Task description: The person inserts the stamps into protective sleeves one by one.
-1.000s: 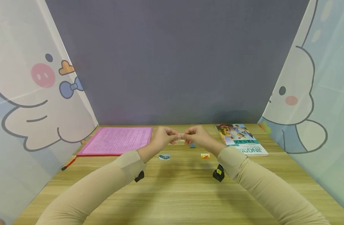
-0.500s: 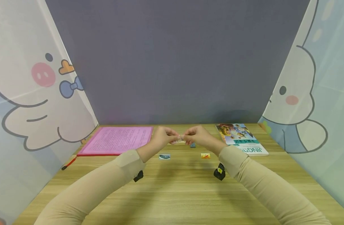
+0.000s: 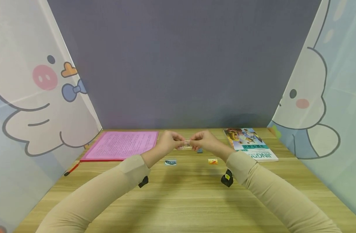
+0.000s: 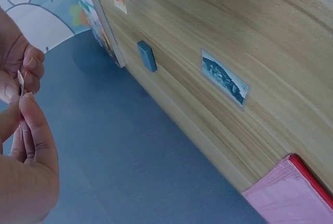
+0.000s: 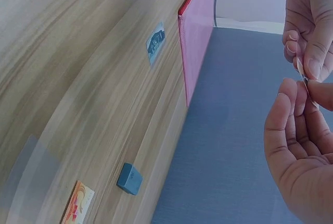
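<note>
Over the far part of the table, my left hand (image 3: 170, 141) and right hand (image 3: 205, 141) meet fingertip to fingertip. Between them they pinch a small stamp (image 3: 188, 144), thumbs toward me. The left wrist view has the stamp (image 4: 21, 82) edge-on, with a thin clear film below it between the left fingers (image 4: 39, 130). In the right wrist view the right thumb and fingers hold its lower end. Much of its face is hidden by the fingertips. A blue stamp (image 3: 170, 162) and an orange-yellow stamp (image 3: 212, 161) lie on the table nearer me.
A small blue block (image 5: 129, 178) like an eraser lies beyond the orange stamp. At the back left is a pink zip pouch (image 3: 122, 145) with a printed sheet; a book (image 3: 250, 144) lies back right. A clear film (image 5: 26, 174) rests on the table (image 3: 178, 207).
Both hands stay nearly in place, pinching the stamp. Its visible face shifts very slightly between the fingertips. Things on the table have not moved.
</note>
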`<state>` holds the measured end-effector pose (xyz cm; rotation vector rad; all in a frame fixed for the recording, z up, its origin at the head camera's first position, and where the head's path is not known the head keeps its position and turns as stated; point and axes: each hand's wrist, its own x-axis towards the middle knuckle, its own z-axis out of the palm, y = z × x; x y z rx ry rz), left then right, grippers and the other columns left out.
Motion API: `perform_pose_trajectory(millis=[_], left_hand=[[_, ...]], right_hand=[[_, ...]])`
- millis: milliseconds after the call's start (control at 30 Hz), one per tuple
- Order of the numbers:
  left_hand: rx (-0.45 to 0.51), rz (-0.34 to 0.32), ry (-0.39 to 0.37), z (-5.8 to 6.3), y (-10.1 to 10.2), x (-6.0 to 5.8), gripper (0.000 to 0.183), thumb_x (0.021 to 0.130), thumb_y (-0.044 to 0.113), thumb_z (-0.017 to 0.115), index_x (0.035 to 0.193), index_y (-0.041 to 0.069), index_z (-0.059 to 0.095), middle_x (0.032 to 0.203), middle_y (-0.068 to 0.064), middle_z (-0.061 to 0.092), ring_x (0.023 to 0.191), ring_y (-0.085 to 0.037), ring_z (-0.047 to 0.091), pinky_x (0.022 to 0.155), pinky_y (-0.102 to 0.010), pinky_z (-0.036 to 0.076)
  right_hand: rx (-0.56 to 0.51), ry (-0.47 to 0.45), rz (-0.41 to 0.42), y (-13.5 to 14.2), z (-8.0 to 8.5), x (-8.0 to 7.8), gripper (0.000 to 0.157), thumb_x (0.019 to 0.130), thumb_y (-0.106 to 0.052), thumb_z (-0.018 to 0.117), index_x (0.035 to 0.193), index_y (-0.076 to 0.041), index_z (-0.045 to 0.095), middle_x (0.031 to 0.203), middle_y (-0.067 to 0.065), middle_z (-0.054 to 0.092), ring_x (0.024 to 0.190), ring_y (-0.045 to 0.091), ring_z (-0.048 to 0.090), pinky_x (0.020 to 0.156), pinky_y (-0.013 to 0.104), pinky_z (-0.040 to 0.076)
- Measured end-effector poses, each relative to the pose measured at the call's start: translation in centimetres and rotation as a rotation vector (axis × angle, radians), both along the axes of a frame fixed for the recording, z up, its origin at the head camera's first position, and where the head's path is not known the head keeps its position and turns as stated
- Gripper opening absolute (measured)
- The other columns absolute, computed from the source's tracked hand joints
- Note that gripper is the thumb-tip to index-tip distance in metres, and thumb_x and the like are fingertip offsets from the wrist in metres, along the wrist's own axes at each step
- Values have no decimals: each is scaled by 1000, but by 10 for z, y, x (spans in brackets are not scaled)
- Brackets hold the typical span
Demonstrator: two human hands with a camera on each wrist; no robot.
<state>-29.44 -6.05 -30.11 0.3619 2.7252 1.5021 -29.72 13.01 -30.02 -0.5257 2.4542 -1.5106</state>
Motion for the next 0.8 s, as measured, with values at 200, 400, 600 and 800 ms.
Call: perform_pose_trajectory(millis=[200,400,600,800], left_hand=[[18,-20,1,2,-2,2,12,84,15,77,87,5,72,81,-12,72,61,-14,66,60,-26,60],[62,-14,4,4,-2,2,12,82,11,78,87,4,70,75,-8,71,59,-15,67,58,-27,60],[64,-22,1,6,-1,1,13,81,11,79,86,3,70,75,-9,71,58,-14,66,59,-27,60],[34,-18,-3,7,-1,3,15,80,15,79,85,4,71,75,-7,71,60,-13,66,59,-25,60]], right_hand=[[-50,-57,-30,1,-5,1,33,94,-27,65,112,0,66,96,15,70,86,27,68,75,31,60],[-74,-35,-27,5,-5,3,29,94,-23,65,108,2,65,86,5,70,85,24,69,78,33,60],[-68,-2,-35,3,-3,5,29,93,-23,67,103,4,67,82,3,69,75,17,67,73,31,60],[-72,-13,-46,2,-2,6,27,92,-23,68,101,2,68,81,3,70,73,15,66,72,31,60]])
